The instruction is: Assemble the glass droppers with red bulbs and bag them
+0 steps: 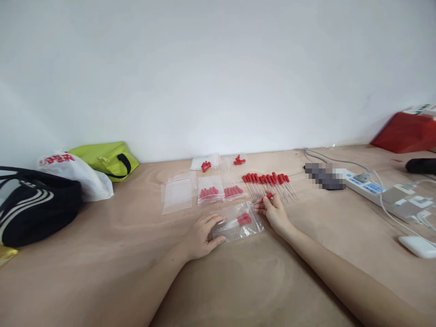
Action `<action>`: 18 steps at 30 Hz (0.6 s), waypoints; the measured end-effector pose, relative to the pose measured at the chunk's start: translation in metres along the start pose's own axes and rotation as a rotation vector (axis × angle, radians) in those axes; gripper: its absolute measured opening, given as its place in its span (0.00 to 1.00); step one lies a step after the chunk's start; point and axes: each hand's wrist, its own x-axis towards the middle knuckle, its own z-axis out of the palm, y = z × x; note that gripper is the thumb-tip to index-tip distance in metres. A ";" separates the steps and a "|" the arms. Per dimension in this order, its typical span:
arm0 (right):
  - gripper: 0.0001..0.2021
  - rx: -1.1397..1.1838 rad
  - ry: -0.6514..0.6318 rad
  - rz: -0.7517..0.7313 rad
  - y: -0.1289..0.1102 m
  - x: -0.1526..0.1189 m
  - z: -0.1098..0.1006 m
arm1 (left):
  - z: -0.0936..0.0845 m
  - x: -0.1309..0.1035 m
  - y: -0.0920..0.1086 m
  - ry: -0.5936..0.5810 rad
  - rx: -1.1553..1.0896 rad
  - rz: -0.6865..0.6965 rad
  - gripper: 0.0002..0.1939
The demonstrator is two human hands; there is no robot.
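Note:
A clear zip bag (231, 232) lies flat on the table, with a few red-tipped sticks (244, 219) inside. My left hand (201, 237) rests at its left end, thumb and fingers spread across the edge and holding it. At the bag's right end, my right hand (275, 214) pinches a single red-tipped stick (269, 195), its thin shaft pointing left toward the bag. Just beyond that hand lies a row of loose red-tipped sticks (262, 179), shafts toward me. Two filled zip bags (209, 192) are side by side behind the bag I hold.
Flat unfilled zip bags (177, 195) lie at left. Small red pieces (205, 166) rest on plastic by the wall. A power strip (364, 185) with cables, a dark blurred item (325, 177) and a white case (418, 246) are at right; a black bag (41, 204) and green bag (102, 156) at left.

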 end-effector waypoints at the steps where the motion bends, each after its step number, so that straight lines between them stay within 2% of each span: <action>1: 0.19 0.011 -0.024 0.028 0.000 -0.002 0.001 | 0.000 0.000 0.000 0.001 0.000 -0.002 0.22; 8: 0.18 -0.170 -0.285 0.089 -0.006 -0.008 -0.002 | 0.000 0.000 0.001 0.001 0.017 -0.012 0.23; 15: 0.15 -0.310 -0.479 0.136 -0.001 -0.008 0.000 | 0.002 -0.001 -0.003 0.005 0.039 -0.009 0.23; 18: 0.13 -0.493 -0.449 0.124 -0.002 -0.001 -0.006 | 0.003 -0.001 -0.004 -0.003 0.047 -0.011 0.23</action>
